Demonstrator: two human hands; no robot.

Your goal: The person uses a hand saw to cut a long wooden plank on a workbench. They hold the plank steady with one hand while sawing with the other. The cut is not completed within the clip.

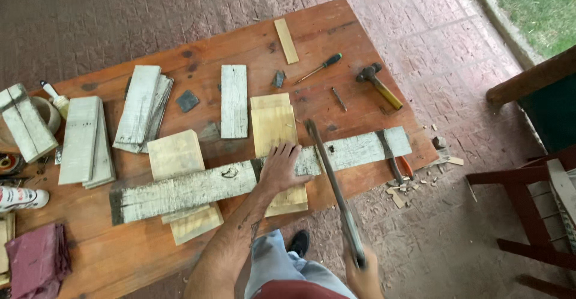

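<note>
Weathered plank (198,188) lies lengthwise across the wooden table (324,35), resting on paler boards (175,154). Left hand (281,168) presses flat on its middle, fingers spread; right hand (363,275) grips a handsaw (333,182) whose blade crosses the plank just right of those fingers.

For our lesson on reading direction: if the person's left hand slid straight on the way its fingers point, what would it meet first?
The left hand lies flat on the long whitewashed plank, fingers pointing up the table. Straight on, it would probably first meet the pale wooden board just beyond the plank.
</note>
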